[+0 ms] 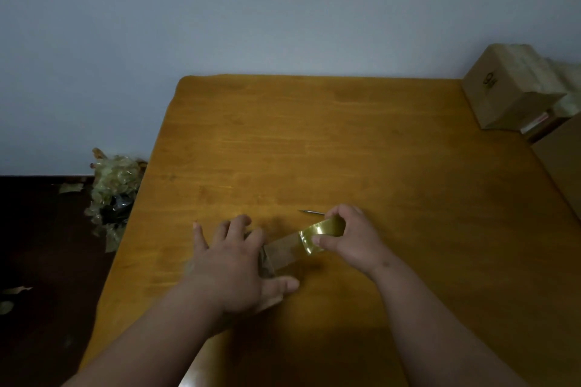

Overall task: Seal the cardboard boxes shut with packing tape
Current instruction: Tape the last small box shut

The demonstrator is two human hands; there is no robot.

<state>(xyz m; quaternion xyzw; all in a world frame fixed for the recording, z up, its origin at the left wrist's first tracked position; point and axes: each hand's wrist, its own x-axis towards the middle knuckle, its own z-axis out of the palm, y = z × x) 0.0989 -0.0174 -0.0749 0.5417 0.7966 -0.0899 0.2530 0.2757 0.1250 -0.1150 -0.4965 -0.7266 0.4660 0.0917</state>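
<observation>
My left hand [232, 264] lies flat with fingers spread, pressing down on a small cardboard box [271, 301] that it almost wholly hides on the wooden table [314, 141]. A clear strip of packing tape [283, 253] runs from under that hand to a yellowish tape roll [323, 234]. My right hand [352, 242] grips the roll just right of the box, thumb on its near side and fingers curled over the top.
A thin metal blade or pin [311, 213] lies just behind the roll. Taped cardboard boxes [509, 94] are stacked at the table's far right corner, with a larger box [562, 166] along the right edge. Crumpled used tape [113, 192] is heaped on the dark floor at left.
</observation>
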